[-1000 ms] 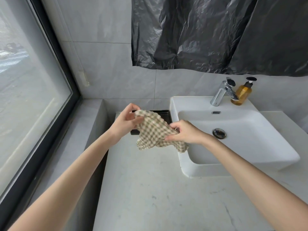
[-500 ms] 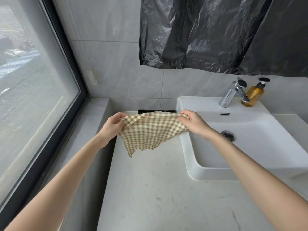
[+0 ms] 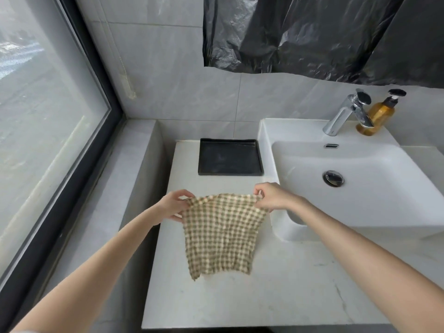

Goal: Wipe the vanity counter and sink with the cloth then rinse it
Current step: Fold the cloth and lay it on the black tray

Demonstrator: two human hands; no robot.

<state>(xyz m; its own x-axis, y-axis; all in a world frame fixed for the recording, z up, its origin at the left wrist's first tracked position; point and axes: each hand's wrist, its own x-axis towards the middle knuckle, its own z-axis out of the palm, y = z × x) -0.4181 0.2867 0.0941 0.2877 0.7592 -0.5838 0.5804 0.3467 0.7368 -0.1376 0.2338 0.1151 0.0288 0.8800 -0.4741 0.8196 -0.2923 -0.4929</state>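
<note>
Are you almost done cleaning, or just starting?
Probably just starting. Done: the checked cloth is up and spread. In hand: left hand and right hand pinch its top corners over the counter. Left: wiping counter and sink, then rinsing; the tap runs no water.

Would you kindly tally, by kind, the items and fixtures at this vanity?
Checked cloth: 1
Black tray: 1
Sink: 1
Faucet: 1
Amber pump bottle: 1
Total: 5

Tiled bathroom: sink (image 3: pixel 360 200), faucet (image 3: pixel 346 114), soap bottle (image 3: pixel 380 114)
</note>
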